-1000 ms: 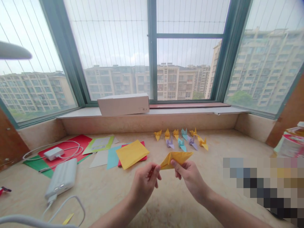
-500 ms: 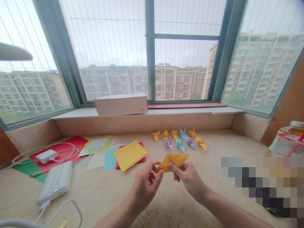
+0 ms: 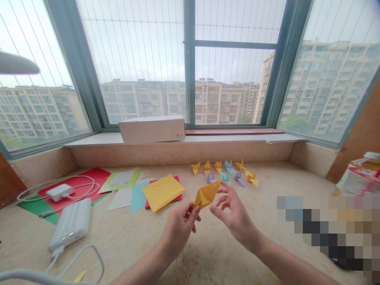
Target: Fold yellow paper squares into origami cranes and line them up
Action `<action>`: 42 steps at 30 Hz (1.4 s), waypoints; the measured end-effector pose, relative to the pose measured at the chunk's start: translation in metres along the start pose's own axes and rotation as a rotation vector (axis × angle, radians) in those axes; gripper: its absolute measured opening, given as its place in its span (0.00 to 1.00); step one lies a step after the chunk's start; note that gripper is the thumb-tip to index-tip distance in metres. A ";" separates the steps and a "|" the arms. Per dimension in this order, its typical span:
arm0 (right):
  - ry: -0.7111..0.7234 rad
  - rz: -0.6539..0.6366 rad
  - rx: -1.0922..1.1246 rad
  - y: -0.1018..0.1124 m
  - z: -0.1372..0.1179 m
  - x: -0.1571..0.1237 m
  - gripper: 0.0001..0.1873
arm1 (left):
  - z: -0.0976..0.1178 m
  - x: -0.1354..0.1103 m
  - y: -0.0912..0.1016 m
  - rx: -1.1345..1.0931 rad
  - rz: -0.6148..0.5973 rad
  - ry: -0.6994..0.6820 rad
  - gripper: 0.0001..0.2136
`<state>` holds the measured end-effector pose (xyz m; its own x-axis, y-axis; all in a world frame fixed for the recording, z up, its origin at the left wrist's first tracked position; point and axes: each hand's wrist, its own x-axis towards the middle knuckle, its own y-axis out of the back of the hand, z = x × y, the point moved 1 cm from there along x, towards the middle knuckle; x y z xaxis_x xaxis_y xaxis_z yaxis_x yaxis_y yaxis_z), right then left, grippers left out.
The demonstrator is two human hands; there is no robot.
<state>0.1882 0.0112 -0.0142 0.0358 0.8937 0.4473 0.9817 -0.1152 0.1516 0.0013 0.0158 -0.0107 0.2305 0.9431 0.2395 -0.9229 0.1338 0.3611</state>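
Note:
A folded piece of yellow origami paper [image 3: 207, 194] is pinched at its lower left corner by my left hand [image 3: 183, 222], between thumb and fingers. It is tilted, with its long point up to the right. My right hand [image 3: 234, 211] is beside that upper point, thumb and fingers apart; the fingertips are close to the paper's edge, and I cannot tell whether they touch it. Just beyond stand several small folded paper cranes [image 3: 240, 178] in yellow, blue and purple, in two rough rows. A yellow paper sheet [image 3: 163, 192] lies left of my hands on other coloured sheets.
At left lie red paper [image 3: 96, 180], a white power bank [image 3: 71, 225] with cables and a white adapter [image 3: 59, 192]. A white box [image 3: 152, 130] sits on the window ledge. A jar [image 3: 360, 174] stands at the far right, above a blurred-out patch.
The yellow folded paper has turned so its right end points upward. My right hand has let go of its grip and opened, while my left hand keeps hold.

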 end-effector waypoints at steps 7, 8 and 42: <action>0.018 -0.044 0.002 0.000 0.001 -0.001 0.37 | 0.008 -0.008 -0.006 0.063 -0.100 -0.055 0.20; 0.012 -0.041 0.052 0.000 0.000 -0.001 0.35 | 0.009 -0.009 -0.006 0.068 -0.109 -0.063 0.20; 0.468 -0.046 -0.562 0.012 -0.026 -0.007 0.14 | 0.022 -0.003 -0.003 -0.476 0.016 0.199 0.18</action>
<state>0.1948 -0.0074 0.0076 -0.2098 0.6385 0.7405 0.7318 -0.3997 0.5520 0.0100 0.0058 0.0075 0.1948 0.9796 0.0488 -0.9746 0.1990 -0.1026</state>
